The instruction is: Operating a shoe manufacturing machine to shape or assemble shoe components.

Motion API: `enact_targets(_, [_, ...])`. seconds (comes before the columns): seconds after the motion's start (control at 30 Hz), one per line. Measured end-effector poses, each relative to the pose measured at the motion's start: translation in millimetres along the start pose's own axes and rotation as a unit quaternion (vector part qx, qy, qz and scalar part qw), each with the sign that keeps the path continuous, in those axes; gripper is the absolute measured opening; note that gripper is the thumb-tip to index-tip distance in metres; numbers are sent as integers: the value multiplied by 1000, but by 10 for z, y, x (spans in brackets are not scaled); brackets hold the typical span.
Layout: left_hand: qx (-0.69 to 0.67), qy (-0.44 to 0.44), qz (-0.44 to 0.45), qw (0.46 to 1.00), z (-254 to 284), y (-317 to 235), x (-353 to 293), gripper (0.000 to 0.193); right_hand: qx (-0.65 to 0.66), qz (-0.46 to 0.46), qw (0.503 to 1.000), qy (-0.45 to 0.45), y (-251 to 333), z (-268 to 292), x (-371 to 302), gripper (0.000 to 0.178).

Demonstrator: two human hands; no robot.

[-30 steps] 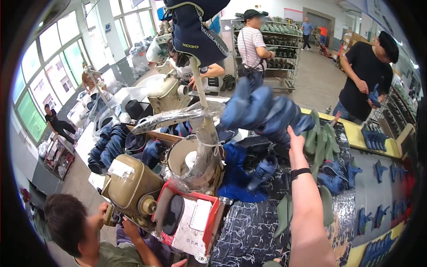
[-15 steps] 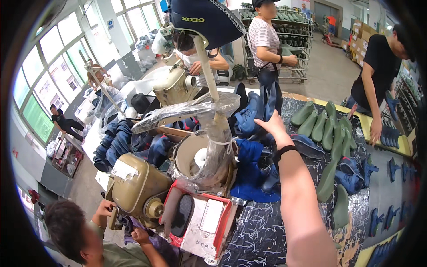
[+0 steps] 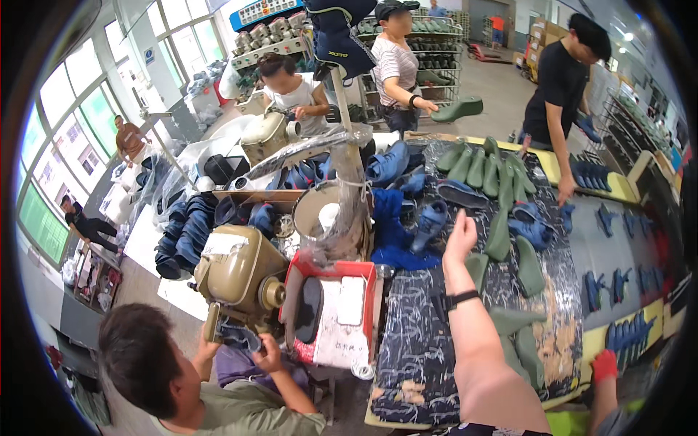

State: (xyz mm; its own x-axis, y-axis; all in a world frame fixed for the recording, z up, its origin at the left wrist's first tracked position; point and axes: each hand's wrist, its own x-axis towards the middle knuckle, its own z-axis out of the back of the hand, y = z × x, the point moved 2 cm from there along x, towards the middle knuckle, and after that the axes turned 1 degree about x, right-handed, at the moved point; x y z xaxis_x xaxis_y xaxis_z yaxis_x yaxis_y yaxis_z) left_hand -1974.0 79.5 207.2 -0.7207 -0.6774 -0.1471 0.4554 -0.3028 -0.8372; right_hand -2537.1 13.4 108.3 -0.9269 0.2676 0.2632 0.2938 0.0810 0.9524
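My right hand [image 3: 459, 236] reaches over the worktable, its fingers drawn together and nothing visible in them. A black band circles that wrist. Just left of the hand a blue shoe [image 3: 429, 224] rests on the table, apart from the fingers. Another blue shoe [image 3: 462, 194] lies on its side beyond the fingertips. To the right are several green shoe lasts [image 3: 499, 236] and a blue shoe [image 3: 531, 227] beside them. More lasts [image 3: 525, 349] lie right of my forearm. My left hand is out of view.
A red-edged box [image 3: 369, 301] and blue cloth [image 3: 389, 225] lie left of my arm. A plastic-wrapped post [image 3: 350, 178] rises nearby. One person works at a tan machine [image 3: 236, 269]. A conveyor [image 3: 582, 243] carries shoe parts; a red-gloved hand [image 3: 603, 365] appears beside it.
My right hand has drawn back from the shoes at the far side, and its spread fingers have come together. The view has shifted. A red-gloved hand has appeared at the right.
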Motion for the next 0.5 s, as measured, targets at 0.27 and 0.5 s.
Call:
enact_targets(0.27, [-98,-39,128,986,543,428,-1712,23,204,398,894,31,2629,1747,-2386,32])
enact_targets(0.5, [-64,-229,19,971,1035,1327,-3798,24,506,97,655,552,3676,2892,-5439,42])
